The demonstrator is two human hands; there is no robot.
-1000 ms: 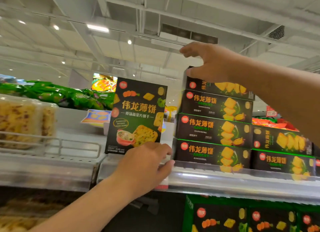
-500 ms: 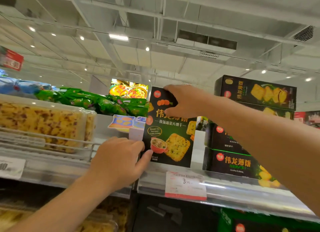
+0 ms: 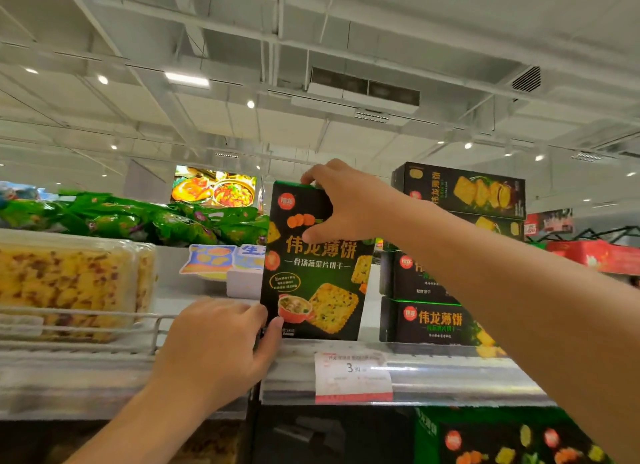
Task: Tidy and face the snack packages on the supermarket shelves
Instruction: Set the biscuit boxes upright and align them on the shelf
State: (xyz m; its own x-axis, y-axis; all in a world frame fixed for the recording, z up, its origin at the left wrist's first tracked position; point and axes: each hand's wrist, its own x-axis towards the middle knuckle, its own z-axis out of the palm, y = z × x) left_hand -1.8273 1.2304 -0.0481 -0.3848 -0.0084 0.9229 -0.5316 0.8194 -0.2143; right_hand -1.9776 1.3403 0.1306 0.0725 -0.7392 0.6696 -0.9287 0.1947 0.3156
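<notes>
A black cracker box (image 3: 317, 276) with orange lettering stands upright on the top shelf (image 3: 450, 377), its front facing me. My right hand (image 3: 341, 204) grips its top edge, fingers over the top and thumb on the front. My left hand (image 3: 214, 349) rests at the box's lower left corner, thumb touching the edge. To the right, a stack of the same brand's boxes (image 3: 436, 320) lies flat, partly hidden by my right forearm, with the top box (image 3: 464, 190) turned at an angle.
Clear tubs of yellow pastry (image 3: 65, 283) sit behind a wire rail at the left. Green snack bags (image 3: 138, 217) lie farther back. A white price tag (image 3: 353, 375) hangs on the shelf edge. More boxes (image 3: 502, 443) fill the lower shelf at the right.
My right hand left the top of the flat stack and took hold of the upright box's top. My left hand slid from the box's bottom middle to its lower left corner. The view shifted left.
</notes>
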